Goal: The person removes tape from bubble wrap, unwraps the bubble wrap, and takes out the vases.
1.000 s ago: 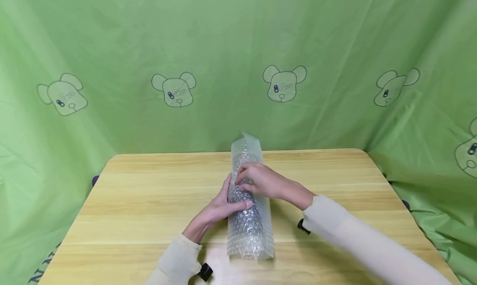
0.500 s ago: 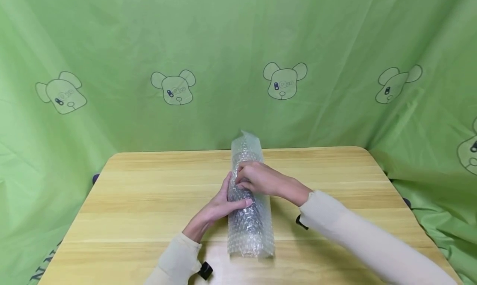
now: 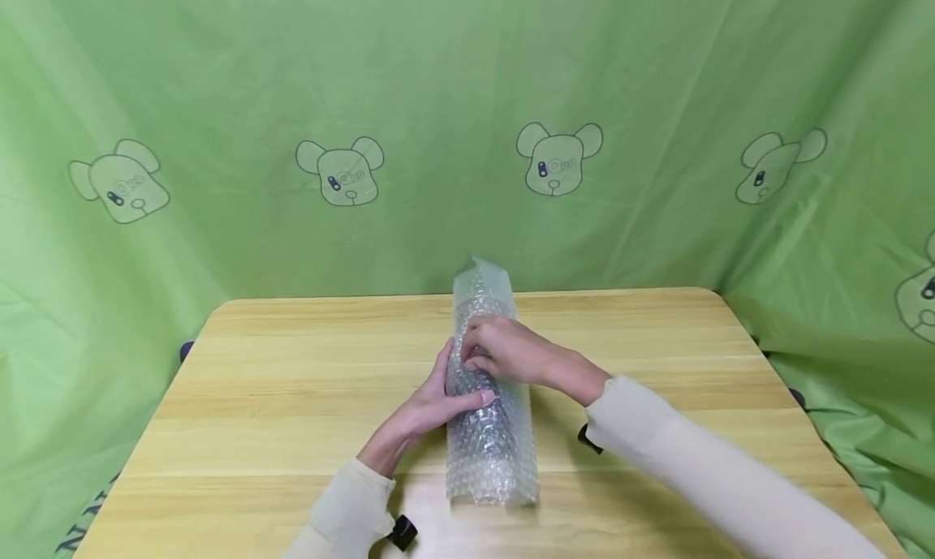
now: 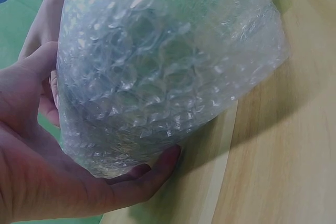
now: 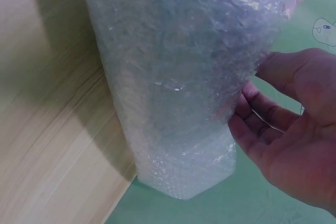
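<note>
A long bundle rolled in clear bubble wrap [image 3: 488, 457] lies lengthwise on the table in the head view. Something darker shows faintly through its middle; its kind cannot be made out. My left hand [image 3: 427, 406] grips the bundle from the left, thumb across the top and fingers down the side. In the left wrist view, fingertips of the left hand [image 4: 79, 182] curl under the wrapped bundle. Farther up, my right hand [image 3: 514, 352] has curled fingers and pinches the wrap on top. The right wrist view has the right hand [image 5: 294, 129] at the bundle's side.
The bundle rests on a light wooden table [image 3: 307, 364], and its far end reaches the back edge. Behind and beside the table hangs a green curtain [image 3: 438, 72] with bear-head drawings. A small black device [image 3: 402, 533] sits at the left cuff.
Both hands keep their hold at the same spots on the bundle. The right sleeve has shifted slightly to the left, and the head view has tilted a little.
</note>
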`<act>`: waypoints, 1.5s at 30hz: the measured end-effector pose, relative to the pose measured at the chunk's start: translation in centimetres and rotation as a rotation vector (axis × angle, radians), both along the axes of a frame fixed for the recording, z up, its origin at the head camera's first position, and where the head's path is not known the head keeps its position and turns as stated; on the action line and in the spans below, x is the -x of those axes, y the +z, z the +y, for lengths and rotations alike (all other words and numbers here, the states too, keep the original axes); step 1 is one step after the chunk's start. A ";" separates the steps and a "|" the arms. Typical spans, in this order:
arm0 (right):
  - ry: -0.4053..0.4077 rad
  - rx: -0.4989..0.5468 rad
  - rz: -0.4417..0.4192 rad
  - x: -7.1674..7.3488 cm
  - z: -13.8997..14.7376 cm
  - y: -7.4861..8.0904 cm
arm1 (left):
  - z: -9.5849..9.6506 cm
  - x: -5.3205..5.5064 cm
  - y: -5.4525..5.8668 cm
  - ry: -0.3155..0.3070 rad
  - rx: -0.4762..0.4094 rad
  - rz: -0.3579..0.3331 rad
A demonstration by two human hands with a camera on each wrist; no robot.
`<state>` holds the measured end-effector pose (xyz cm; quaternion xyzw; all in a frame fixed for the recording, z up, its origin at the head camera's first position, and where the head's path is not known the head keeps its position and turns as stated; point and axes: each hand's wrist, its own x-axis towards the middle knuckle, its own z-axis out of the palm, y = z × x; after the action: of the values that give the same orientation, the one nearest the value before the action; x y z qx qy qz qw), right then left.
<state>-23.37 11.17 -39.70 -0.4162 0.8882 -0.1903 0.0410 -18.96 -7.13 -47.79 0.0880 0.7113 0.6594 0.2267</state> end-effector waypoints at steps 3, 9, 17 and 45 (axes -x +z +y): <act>-0.006 -0.004 -0.001 0.1 -0.4 -0.1 | -0.3 0.1 0.0 0.003 0.006 0.018; 0.005 0.019 -0.013 0.4 -0.7 -0.2 | -0.6 0.1 0.0 0.014 0.019 0.028; 0.015 0.052 -0.006 0.4 0.1 -0.7 | 0.0 0.0 -0.3 0.001 -0.002 0.016; 0.032 0.244 0.055 -0.6 4.1 -0.9 | 0.0 -0.1 -0.2 0.010 -0.002 0.020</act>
<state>-22.80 15.26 -40.62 -0.4374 0.8525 -0.2845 -0.0314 -18.90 -7.09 -47.98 0.0913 0.7134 0.6603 0.2163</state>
